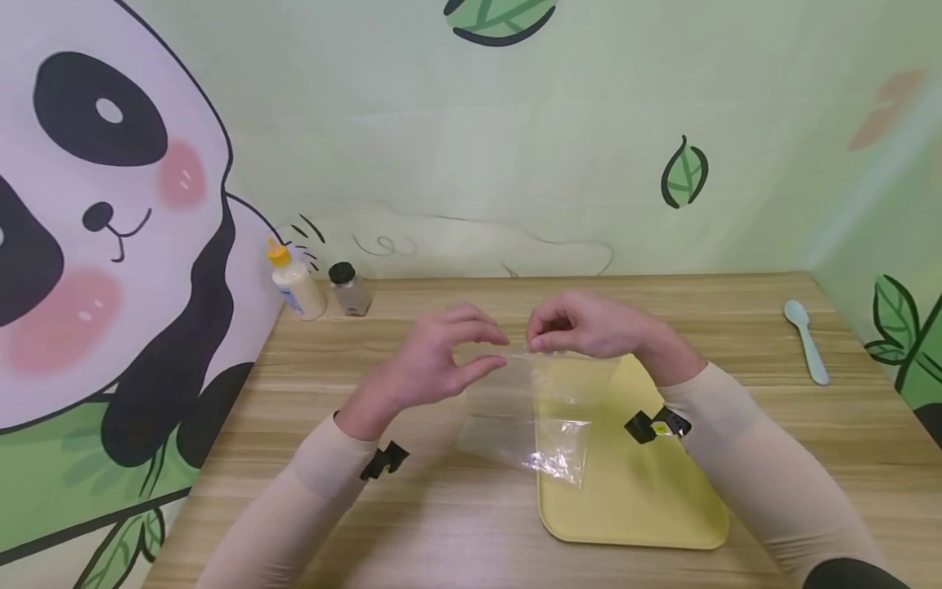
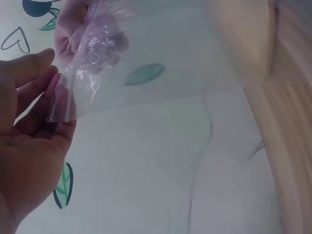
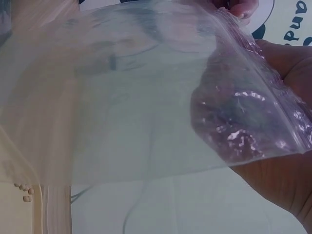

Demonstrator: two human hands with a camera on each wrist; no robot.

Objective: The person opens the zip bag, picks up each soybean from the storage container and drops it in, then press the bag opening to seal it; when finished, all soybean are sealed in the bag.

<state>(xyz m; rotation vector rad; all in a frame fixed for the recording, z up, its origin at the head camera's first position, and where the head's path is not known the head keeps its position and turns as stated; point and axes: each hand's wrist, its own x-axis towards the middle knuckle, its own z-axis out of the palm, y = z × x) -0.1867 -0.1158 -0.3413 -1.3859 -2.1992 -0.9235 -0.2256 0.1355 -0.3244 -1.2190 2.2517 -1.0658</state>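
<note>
A clear zip-lock bag hangs from my right hand, whose thumb and fingers pinch its top edge. Beside the bag's other top corner, my left hand has its thumb and fingers spread apart. In the left wrist view, some fingers of that hand lie against the zip strip while the thumb stays off it. Seen from the right wrist, the bag looks flat and see-through, with crinkles near the zip. Behind its lower part lies a yellow tray.
Several small beige bits lie in the tray. At the back left stand a white bottle with an orange nozzle and a small jar with a black lid. A pale blue spoon lies at the right of the wooden table.
</note>
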